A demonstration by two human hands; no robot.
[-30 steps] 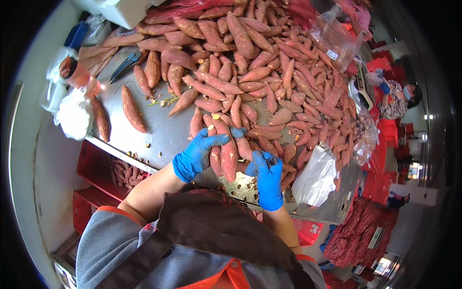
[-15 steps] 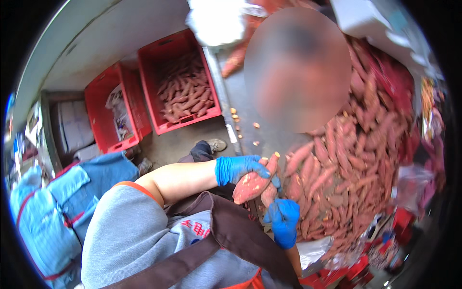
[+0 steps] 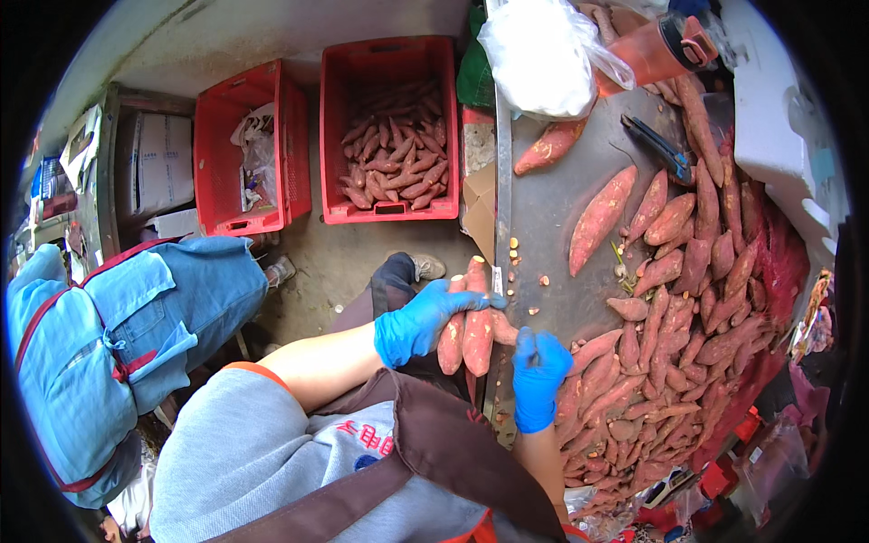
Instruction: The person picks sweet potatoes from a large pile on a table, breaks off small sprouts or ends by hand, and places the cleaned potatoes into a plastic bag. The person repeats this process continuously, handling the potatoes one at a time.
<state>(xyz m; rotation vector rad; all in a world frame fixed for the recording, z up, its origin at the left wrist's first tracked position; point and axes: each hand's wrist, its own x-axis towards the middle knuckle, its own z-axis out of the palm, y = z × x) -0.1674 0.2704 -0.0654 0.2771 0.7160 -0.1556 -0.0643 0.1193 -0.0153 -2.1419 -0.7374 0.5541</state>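
My left hand (image 3: 424, 319), in a blue glove, is closed around several reddish sweet potatoes. Two of them, one long sweet potato (image 3: 477, 335) and another sweet potato (image 3: 451, 342), lie side by side with pale cut tips. A third sweet potato (image 3: 503, 329) sticks out toward my right hand (image 3: 540, 366), also blue-gloved. That hand's fingers are curled tight by the sweet potato's tip; whatever they hold is hidden. On the metal table (image 3: 552, 217) to the right spreads a big heap of sweet potatoes (image 3: 670, 362). Small cut-off ends (image 3: 513, 255) are scattered near the table's edge.
Beyond my left arm stand a red crate of sweet potatoes (image 3: 396, 167) and a red crate (image 3: 206, 154) with plastic bags. A white bag (image 3: 540, 54), a pinkish bottle (image 3: 647, 52) and a dark-handled tool (image 3: 658, 145) lie at the table's far end. Someone in blue clothing (image 3: 154, 335) is at left.
My view has swung, showing more of the table's far end. The sweet potatoes in my left hand have turned from slanted to nearly upright. My right hand has risen slightly toward the third one's tip.
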